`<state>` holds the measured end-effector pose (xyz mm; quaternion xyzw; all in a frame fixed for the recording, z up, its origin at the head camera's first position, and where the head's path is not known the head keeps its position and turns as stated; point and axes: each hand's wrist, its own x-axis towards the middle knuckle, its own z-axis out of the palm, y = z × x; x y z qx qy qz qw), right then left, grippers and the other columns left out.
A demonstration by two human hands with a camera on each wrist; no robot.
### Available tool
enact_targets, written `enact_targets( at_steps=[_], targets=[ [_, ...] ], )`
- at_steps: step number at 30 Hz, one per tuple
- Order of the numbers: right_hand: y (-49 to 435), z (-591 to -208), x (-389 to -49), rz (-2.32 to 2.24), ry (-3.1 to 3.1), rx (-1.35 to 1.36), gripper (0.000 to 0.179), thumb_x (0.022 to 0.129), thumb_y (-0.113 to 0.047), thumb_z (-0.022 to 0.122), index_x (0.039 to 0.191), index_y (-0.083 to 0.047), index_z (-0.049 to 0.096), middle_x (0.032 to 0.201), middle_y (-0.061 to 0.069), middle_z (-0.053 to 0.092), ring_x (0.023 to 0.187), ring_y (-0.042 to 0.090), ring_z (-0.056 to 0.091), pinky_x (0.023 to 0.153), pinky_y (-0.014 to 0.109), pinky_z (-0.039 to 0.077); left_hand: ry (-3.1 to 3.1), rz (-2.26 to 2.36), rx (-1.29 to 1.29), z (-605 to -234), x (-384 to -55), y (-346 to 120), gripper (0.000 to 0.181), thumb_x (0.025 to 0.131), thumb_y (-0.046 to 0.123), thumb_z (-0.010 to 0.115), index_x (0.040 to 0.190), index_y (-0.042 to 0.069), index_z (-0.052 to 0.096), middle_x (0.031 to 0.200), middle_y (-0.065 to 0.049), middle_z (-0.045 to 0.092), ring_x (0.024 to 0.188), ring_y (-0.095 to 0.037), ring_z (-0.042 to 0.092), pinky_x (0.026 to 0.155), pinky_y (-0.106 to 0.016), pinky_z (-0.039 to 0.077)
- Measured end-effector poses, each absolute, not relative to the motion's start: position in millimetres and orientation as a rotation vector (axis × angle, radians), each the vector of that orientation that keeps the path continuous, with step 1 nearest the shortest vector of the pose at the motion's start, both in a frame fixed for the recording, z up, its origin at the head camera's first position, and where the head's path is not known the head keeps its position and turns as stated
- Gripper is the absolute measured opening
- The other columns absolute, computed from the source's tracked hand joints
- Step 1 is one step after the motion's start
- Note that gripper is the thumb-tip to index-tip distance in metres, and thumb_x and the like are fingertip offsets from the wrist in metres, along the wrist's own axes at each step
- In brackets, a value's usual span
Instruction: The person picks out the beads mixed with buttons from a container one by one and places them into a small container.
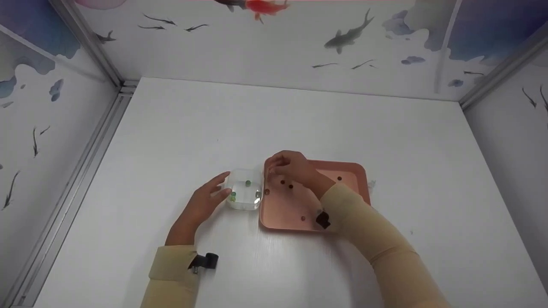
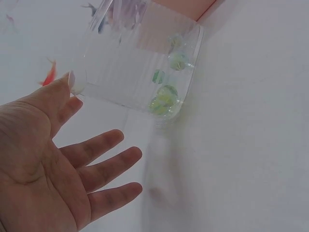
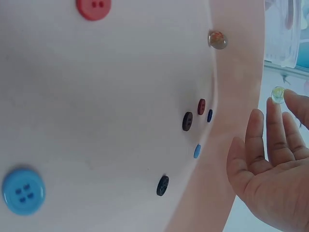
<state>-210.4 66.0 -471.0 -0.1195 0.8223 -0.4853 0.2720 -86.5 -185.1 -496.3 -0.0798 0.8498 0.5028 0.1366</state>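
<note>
My right hand (image 1: 297,169) is over the left edge of the pink tray (image 1: 280,209). In the right wrist view its fingertips pinch a clear marble with yellow-green inside (image 3: 277,94). The clear square plastic container (image 1: 244,206) stands just left of the tray, with several green and yellow marbles (image 2: 165,102) on its bottom. My left hand (image 1: 201,205) is at the container's left side, thumb and forefinger touching it, the other fingers spread loosely. Inside the tray lie buttons, among them a blue one (image 3: 23,191), a red one (image 3: 93,8) and a black one (image 3: 162,185).
A marble with orange inside (image 3: 217,39) rests by the tray wall. A small clear piece (image 1: 371,185) shows beyond the tray's right edge. Panels with painted fish (image 1: 349,38) enclose the white table (image 1: 205,124) at the back and sides.
</note>
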Motion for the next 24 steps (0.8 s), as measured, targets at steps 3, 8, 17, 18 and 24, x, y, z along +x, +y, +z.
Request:
enact_targets(
  at_steps=[3, 8, 17, 18, 24],
  targets=[
    [67.9, -469.2, -209.5, -1.364, 2.196, -0.339, 0.022, 0.091, -0.011, 0.068, 0.113, -0.013, 0.068, 0.102, 0.003, 0.068, 0.099, 0.020, 0.062, 0.090, 0.039, 0.052, 2.441, 1.462, -0.252, -495.7, -86.0, -185.0, 0.055, 0.098, 0.038, 0.056, 0.149, 0.032, 0.037, 0.155, -0.008, 0.035, 0.139, -0.034, 0.037, 0.107, -0.059, 0.033],
    [70.6, -468.9, -210.1, -1.434, 2.184, -0.366, 0.022, 0.091, -0.011, 0.067, 0.113, -0.010, 0.068, 0.101, 0.006, 0.068, 0.100, 0.024, 0.063, 0.093, 0.043, 0.051, 2.435, 1.459, -0.265, -496.4, -85.6, -184.6, 0.055, 0.098, 0.040, 0.056, 0.149, 0.034, 0.036, 0.155, -0.008, 0.035, 0.139, -0.033, 0.036, 0.107, -0.060, 0.033],
    [71.7, -465.2, -209.8, -1.480, 2.190, -0.278, 0.033, 0.091, -0.016, 0.067, 0.122, -0.005, 0.063, 0.112, 0.009, 0.067, 0.105, 0.022, 0.061, 0.095, 0.045, 0.050, 2.454, 1.454, -0.245, -498.1, -86.2, -183.9, 0.055, 0.098, 0.040, 0.055, 0.149, 0.033, 0.036, 0.155, -0.007, 0.034, 0.138, -0.034, 0.037, 0.107, -0.059, 0.034],
    [71.7, -464.3, -209.5, -1.484, 2.189, -0.267, 0.033, 0.091, -0.017, 0.067, 0.122, -0.005, 0.063, 0.112, 0.009, 0.067, 0.105, 0.022, 0.061, 0.095, 0.046, 0.049, 2.453, 1.456, -0.248, -498.5, -86.4, -183.7, 0.055, 0.098, 0.040, 0.055, 0.149, 0.033, 0.036, 0.155, -0.007, 0.034, 0.138, -0.034, 0.037, 0.107, -0.059, 0.034],
    [71.4, -461.3, -207.6, -1.511, 2.168, -0.202, 0.038, 0.090, -0.020, 0.069, 0.124, -0.005, 0.061, 0.113, 0.007, 0.067, 0.107, 0.023, 0.060, 0.097, 0.046, 0.048, 2.459, 1.456, -0.237, -499.0, -86.5, -184.4, 0.056, 0.098, 0.040, 0.055, 0.150, 0.032, 0.036, 0.156, -0.007, 0.033, 0.138, -0.034, 0.037, 0.108, -0.058, 0.033]
  ],
)
